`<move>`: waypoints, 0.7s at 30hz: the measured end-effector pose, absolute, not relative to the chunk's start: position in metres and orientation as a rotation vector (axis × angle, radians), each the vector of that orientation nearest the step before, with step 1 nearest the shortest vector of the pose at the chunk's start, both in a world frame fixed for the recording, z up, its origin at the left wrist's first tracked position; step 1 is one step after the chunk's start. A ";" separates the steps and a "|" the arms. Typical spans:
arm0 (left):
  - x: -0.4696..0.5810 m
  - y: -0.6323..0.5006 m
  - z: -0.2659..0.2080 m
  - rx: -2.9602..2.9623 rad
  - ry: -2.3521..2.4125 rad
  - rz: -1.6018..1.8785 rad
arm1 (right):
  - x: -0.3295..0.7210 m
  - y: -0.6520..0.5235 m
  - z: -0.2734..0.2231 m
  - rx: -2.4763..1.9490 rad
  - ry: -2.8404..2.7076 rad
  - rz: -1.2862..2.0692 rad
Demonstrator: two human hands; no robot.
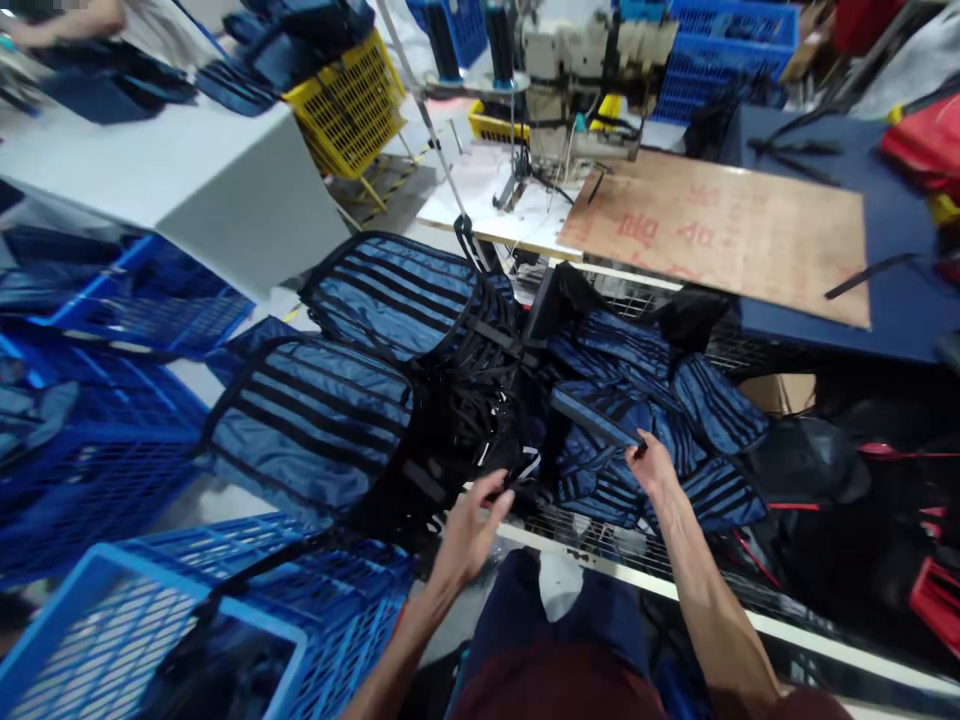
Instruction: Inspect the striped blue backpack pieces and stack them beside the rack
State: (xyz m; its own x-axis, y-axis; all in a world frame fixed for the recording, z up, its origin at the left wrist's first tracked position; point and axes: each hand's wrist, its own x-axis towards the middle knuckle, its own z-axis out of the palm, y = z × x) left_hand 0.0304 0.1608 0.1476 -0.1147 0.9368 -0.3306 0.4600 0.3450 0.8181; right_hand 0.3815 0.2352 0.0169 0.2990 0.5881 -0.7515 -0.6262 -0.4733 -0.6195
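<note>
My right hand (651, 466) pinches the end of a narrow blue fabric piece (598, 414) with dark trim. That piece lies over a heap of blue and black striped fabric pieces (679, 440). My left hand (474, 522) is beside a tangle of black straps (472, 405), thumb and fingers apart, and nothing shows between them. Left of the straps lie two large blue panels with black stripes, a nearer one (307, 425) and a farther one (405, 290). Their strap ends face the heap.
A sewing machine (577, 70) stands ahead, beside a brown cardboard sheet (720, 225). Blue crates (97, 570) crowd the left, and a yellow basket (349, 105) stands behind. A white table (150, 165) is at far left, where another person's arm (75, 25) shows. A pale rail (600, 570) crosses before my legs.
</note>
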 end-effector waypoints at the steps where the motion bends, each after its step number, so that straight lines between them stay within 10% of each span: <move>1: 0.050 0.153 0.146 1.150 1.620 0.657 | 0.380 0.223 0.038 -1.473 0.039 1.443; 11: 0.152 0.166 0.183 0.310 1.071 0.969 | 0.348 0.081 0.174 -1.464 -0.533 1.804; 16: 0.140 0.184 0.208 0.220 1.071 1.020 | 0.371 0.073 0.200 -1.593 -1.176 1.151; 21: 0.128 0.191 0.235 0.287 1.028 1.099 | 0.361 0.088 0.207 -1.426 -1.453 1.243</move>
State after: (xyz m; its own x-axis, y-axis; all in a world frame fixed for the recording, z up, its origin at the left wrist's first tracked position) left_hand 0.1276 0.1910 0.2349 0.0728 0.8377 -0.5412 -0.5957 0.4717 0.6501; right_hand 0.3606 0.0884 0.2067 -0.1097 0.9867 -0.1202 0.2713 -0.0866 -0.9586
